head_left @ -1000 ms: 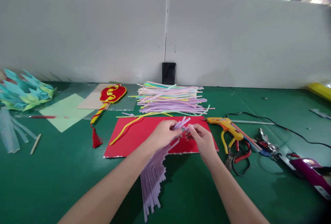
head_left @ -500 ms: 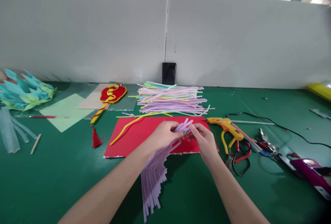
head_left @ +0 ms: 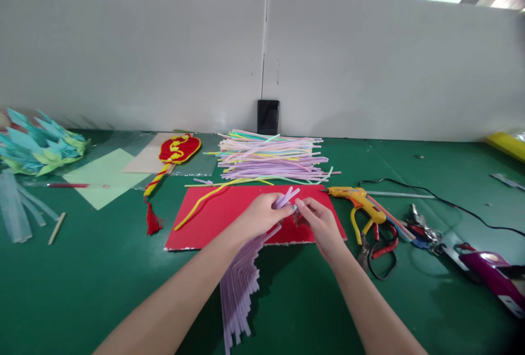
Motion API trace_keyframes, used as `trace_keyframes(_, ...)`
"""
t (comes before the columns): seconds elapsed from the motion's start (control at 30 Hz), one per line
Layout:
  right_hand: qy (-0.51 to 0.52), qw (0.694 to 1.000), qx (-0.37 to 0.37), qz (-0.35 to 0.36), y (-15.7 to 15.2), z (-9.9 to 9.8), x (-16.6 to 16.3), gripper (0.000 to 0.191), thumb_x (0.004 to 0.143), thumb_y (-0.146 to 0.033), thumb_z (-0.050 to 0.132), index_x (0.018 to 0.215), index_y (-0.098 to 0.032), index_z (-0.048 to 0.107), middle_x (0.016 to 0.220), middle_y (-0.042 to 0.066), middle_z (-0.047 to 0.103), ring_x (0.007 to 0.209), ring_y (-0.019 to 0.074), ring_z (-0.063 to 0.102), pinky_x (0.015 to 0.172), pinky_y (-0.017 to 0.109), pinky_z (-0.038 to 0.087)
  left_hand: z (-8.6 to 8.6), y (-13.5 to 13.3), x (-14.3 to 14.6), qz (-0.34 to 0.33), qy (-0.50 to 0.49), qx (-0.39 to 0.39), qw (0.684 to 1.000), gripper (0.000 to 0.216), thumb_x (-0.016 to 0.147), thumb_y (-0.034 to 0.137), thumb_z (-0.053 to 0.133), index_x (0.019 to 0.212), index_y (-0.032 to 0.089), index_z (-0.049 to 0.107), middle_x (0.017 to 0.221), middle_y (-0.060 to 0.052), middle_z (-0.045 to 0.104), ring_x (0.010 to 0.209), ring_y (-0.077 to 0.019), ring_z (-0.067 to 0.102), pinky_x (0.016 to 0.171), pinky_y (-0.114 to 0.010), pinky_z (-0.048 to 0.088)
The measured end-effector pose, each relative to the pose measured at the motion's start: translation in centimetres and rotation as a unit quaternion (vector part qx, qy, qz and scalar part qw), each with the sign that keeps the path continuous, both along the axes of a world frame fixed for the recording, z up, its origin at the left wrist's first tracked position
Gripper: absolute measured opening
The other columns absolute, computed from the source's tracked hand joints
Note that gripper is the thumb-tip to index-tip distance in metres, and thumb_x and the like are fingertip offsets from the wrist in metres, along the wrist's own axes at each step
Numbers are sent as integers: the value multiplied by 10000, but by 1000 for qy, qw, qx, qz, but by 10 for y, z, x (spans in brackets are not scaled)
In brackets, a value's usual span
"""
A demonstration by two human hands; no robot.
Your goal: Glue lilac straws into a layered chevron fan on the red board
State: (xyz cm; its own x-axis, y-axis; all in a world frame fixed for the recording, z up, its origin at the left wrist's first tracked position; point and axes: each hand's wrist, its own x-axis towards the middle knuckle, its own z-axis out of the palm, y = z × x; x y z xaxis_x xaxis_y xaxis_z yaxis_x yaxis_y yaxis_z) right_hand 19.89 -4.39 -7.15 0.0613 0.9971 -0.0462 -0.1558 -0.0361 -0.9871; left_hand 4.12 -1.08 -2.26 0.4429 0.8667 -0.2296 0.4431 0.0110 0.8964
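Note:
My left hand (head_left: 261, 215) grips a bundle of lilac pipe cleaners (head_left: 240, 289) near its top end; the stems fan down toward me over the green table. My right hand (head_left: 321, 222) pinches the same bundle's tips right beside the left thumb, with a small dark bit between the fingers that I cannot make out. Both hands hover over a red felt sheet (head_left: 217, 213). A loose yellow pipe cleaner (head_left: 200, 202) curves across that sheet's left part.
A pile of pastel pipe cleaners (head_left: 270, 155) lies behind the sheet, near a black phone (head_left: 268, 116) against the wall. An orange glue gun (head_left: 361, 200), scissors (head_left: 375, 248) and pliers (head_left: 424, 230) lie right. A red tasselled ornament (head_left: 174, 152) and teal paper shapes (head_left: 39, 147) lie left.
The bundle's tips have drawn closer together and its lower ends have shifted slightly left. Both hands stayed in nearly the same place, fingers working at the tips.

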Motion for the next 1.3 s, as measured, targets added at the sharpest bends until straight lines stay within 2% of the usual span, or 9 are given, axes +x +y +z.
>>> trace_keyframes(0.33, 79, 993, -55, 68, -3, 4, 0, 289, 768, -437, 645, 662, -177, 577, 581, -25, 542, 574, 90, 497, 561, 212, 442, 4, 1, -1, -8, 0, 18, 1000, 247, 770, 395, 546, 659, 175, 524, 617, 26, 531, 594, -142, 504, 553, -247, 340)
trace_keyframes(0.43, 38, 998, -21, 52, -2, 1, 0, 285, 824, -461, 562, 763, -185, 599, 645, -5, 576, 587, 106, 529, 555, 235, 454, 3, 1, -1, -3, -11, 6, 1000, 209, 774, 357, 539, 669, 176, 543, 613, 22, 566, 596, -149, 541, 576, -251, 374)
trace_keyframes(0.5, -51, 998, 47, -9, -2, 0, 1, 253, 848, -438, 529, 890, -203, 612, 737, 16, 614, 628, 126, 564, 573, 259, 474, 3, 2, -1, 11, -18, -6, 1000, 188, 767, 334, 542, 670, 172, 548, 607, 19, 579, 600, -154, 560, 593, -255, 396)
trace_keyframes(0.57, -189, 969, 147, -69, -2, -1, 2, 208, 849, -353, 545, 1003, -233, 616, 843, 33, 632, 714, 146, 592, 637, 285, 498, 3, 3, -2, 25, -26, -18, 999, 177, 758, 323, 550, 670, 170, 550, 596, 18, 580, 595, -156, 568, 592, -255, 404)
trace_keyframes(0.67, -359, 884, 285, -91, -4, 0, 4, 229, 845, -219, 552, 1050, -268, 641, 956, 51, 632, 860, 168, 602, 759, 314, 507, 2, 4, -3, 33, -38, -27, 998, 182, 755, 331, 556, 672, 169, 556, 589, 22, 578, 587, -151, 569, 577, -249, 400)
trace_keyframes(0.73, -406, 844, 338, -94, -5, 1, 5, 240, 843, -170, 555, 1035, -270, 659, 965, 57, 637, 894, 174, 603, 802, 326, 506, 2, 4, -2, 30, -41, -24, 998, 189, 754, 336, 561, 665, 169, 555, 588, 24, 576, 581, -146, 566, 567, -245, 395)
trace_keyframes(0.83, -418, 820, 376, -107, -5, 1, 6, 240, 837, -138, 568, 1013, -264, 671, 943, 55, 658, 888, 178, 617, 812, 335, 516, 2, 3, -1, 25, -35, -20, 999, 202, 751, 335, 569, 641, 167, 545, 575, 23, 567, 565, -139, 556, 548, -240, 386)
trace_keyframes(1.03, -382, 833, 379, -131, -3, -1, 5, 221, 830, -132, 577, 958, -267, 696, 887, 37, 692, 824, 167, 648, 767, 315, 541, 6, 2, -2, 18, -42, -23, 999, 209, 758, 335, 563, 639, 165, 536, 574, 17, 567, 568, -137, 555, 577, -247, 410)
trace_keyframes(1.3, -306, 899, 277, -146, -7, 3, -1, 101, 832, -201, 575, 848, -230, 671, 795, 26, 681, 701, 148, 632, 646, 279, 525, 12, 0, -1, -4, -39, -31, 999, 191, 768, 322, 554, 655, 170, 535, 565, 30, 549, 557, -130, 539, 570, -241, 387)
